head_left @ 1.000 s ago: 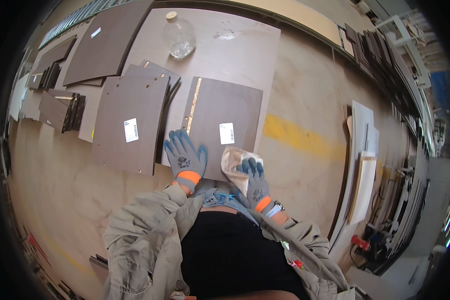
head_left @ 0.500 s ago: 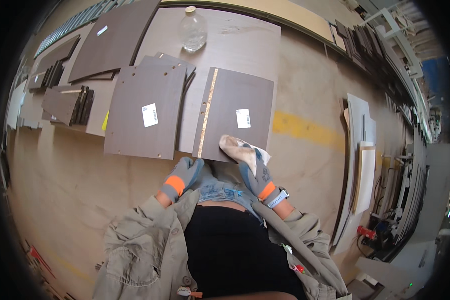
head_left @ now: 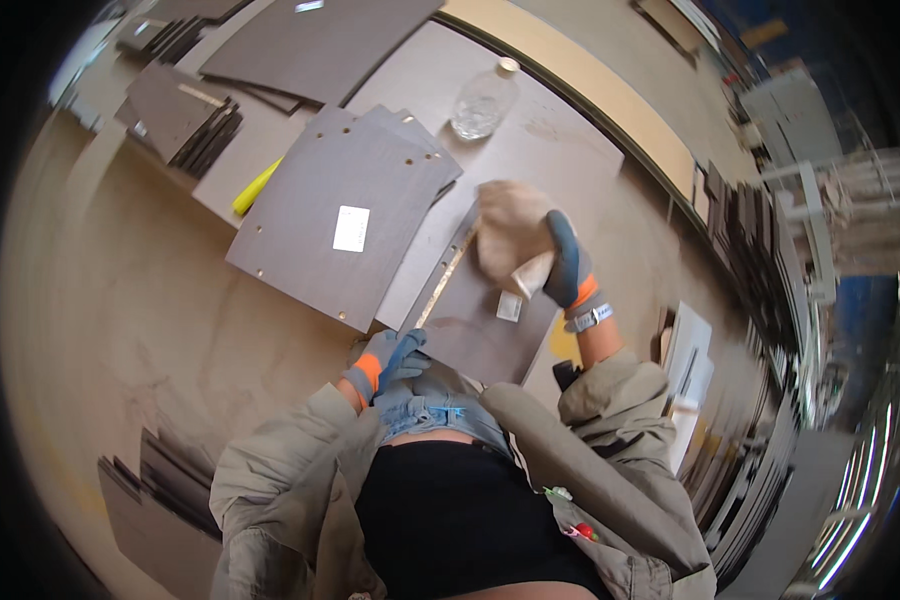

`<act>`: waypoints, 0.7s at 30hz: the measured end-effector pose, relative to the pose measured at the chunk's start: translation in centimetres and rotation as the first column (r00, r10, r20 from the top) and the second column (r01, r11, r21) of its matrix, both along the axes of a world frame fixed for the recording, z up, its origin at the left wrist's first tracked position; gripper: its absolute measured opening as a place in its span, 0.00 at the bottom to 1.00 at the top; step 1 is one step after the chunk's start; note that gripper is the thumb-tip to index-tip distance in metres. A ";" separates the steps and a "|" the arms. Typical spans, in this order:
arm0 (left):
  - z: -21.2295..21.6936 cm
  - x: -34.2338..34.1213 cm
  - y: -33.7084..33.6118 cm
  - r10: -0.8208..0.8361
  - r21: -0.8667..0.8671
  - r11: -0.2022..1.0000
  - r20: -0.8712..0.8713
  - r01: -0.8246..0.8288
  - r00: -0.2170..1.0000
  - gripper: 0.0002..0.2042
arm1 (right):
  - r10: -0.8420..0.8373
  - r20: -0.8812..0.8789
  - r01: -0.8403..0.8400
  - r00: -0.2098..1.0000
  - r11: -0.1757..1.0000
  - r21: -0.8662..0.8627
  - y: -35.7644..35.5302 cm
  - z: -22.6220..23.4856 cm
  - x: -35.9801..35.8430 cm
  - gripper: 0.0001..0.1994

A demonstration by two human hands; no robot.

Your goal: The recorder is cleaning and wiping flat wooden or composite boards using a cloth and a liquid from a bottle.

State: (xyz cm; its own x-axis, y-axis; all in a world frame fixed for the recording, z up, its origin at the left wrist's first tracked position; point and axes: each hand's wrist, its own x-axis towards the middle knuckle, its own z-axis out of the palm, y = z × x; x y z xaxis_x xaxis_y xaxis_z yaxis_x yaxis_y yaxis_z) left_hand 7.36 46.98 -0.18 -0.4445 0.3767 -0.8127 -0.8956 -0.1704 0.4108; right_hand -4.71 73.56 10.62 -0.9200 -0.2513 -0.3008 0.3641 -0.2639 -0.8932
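Beige cloth (head_left: 508, 228) clutched in right hand (head_left: 567, 268) on dark panel (head_left: 490, 325); left hand (head_left: 388, 358) curled empty at panel's near edge.

**Workshop bench, panel stacks all round**

Wide pale plywood workbench (head_left: 120, 300) fills the view. Light wooden beam (head_left: 590, 95) runs along its far edge. Stacks of dark panels (head_left: 185, 110) sit far left, more on racks (head_left: 760, 330) at right. Bluish daylight enters lower right.

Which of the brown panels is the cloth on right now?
The narrow brown panel nearest the person, under the right hand and beige cloth; the wider labelled panel lies untouched further left.
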 end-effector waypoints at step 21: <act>-8.7 4.4 4.9 0.271 -0.461 0.691 -0.548 -0.556 0.791 0.16 | 0.926 -0.378 -0.148 0.001 0.374 0.916 -0.7 -6.4 11.0 0.24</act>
